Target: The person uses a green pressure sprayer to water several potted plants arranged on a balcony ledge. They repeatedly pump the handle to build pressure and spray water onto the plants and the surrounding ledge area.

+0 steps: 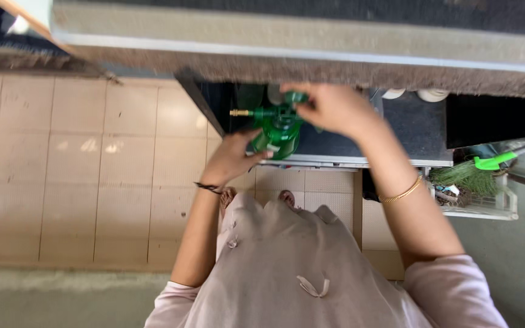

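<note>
seen from the head camera looking straight down, the person stands at a dark worktop (417, 130) and works on a green pressure sprayer bottle (277, 133) that sits at the worktop's front edge, just above the pale tiled floor (80, 170). the left hand (233, 157) is wrapped against the lower side of the bottle, fingers closed on its body to steady it, while the right hand (334, 108) is closed over the green pump cap (296, 97) at the top, gripping it from above. a brass nozzle (239, 112) sticks out to the left of the bottle, pointing away from both hands. judging from the grip, the step in hand looks like turning or pumping the top, and to do it well the lower hand should hold the body firm and keep it fully on the worktop and not hanging over the edge, so the twisting force goes into the cap and not into tipping the bottle; the nozzle is best kept aimed away from the body. to the right a white basket (487, 209) holds a green-handled brush (493, 162), well apart from the hands. whether the cap is tight or loose cannot be told from this view
</note>
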